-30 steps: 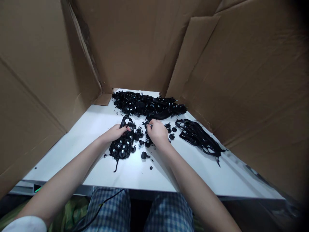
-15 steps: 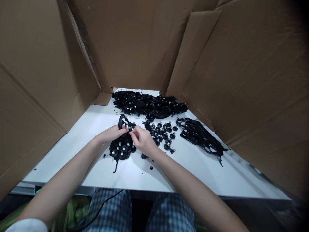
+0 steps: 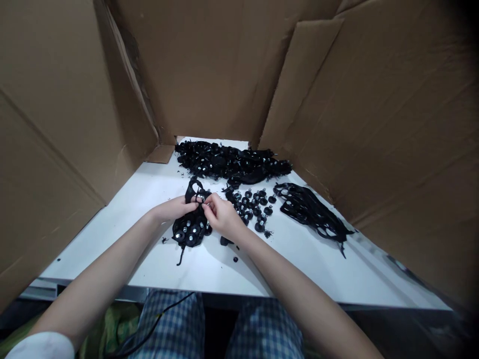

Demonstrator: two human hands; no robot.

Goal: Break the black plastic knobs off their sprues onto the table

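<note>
Hands meet at frame centre over a white table (image 3: 157, 259). The left hand (image 3: 175, 207) and right hand (image 3: 222, 215) both pinch the upper edge of a black rubber sheet of studded parts (image 3: 190, 227), which hangs just below their fingertips.

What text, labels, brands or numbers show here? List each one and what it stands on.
None can be read. The cardboard walls are plain brown with no print in view. The white table, the black sheet of parts that the left hand and right hand hold, the loose black knobs and the black piles carry no visible marking.
</note>
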